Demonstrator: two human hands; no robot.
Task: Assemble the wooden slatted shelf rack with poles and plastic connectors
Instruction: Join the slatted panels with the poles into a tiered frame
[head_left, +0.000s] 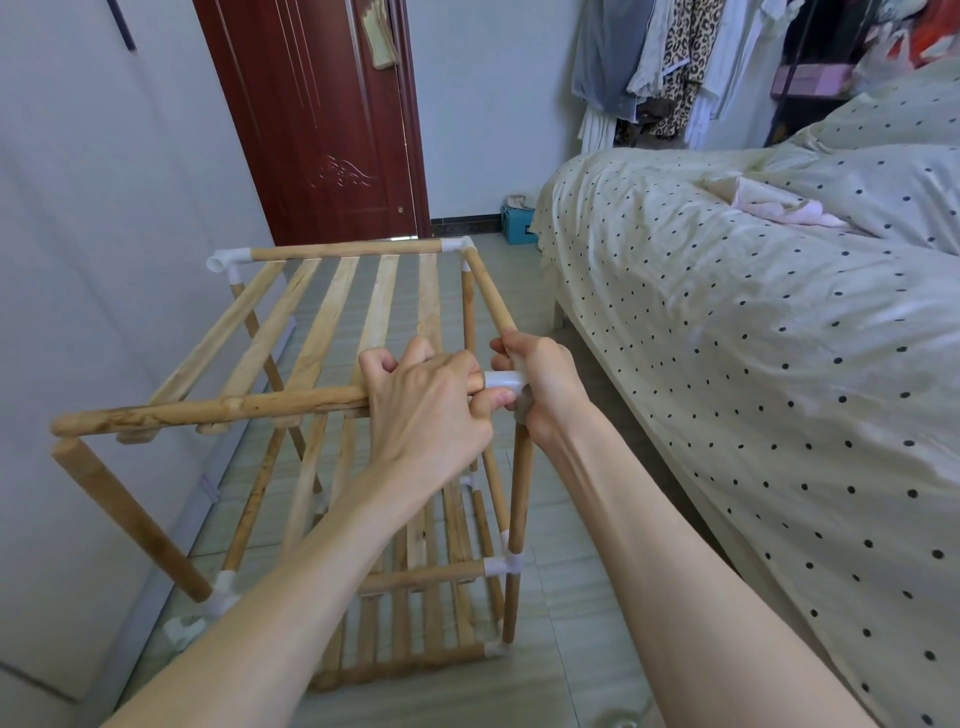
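Observation:
The wooden rack (332, 312) stands on the floor between a wall and a bed, with slatted tiers and white plastic connectors at its corners. My left hand (426, 410) grips the right end of the top tier's near pole (208, 410). Beside it, my right hand (540, 389) curls round the near right white connector (503, 381) and the end of the right side pole (491, 296). An upright pole (521, 499) hangs below that connector. At the near left, a leaning pole (130, 519) stands free of the top pole's bare end.
A bed with dotted cream bedding (753, 364) fills the right side. A white wall (93, 208) lies close on the left, a dark red door (322, 119) behind the rack. Clothes (670, 67) hang at the back and a blue box (517, 226) sits on the tiled floor.

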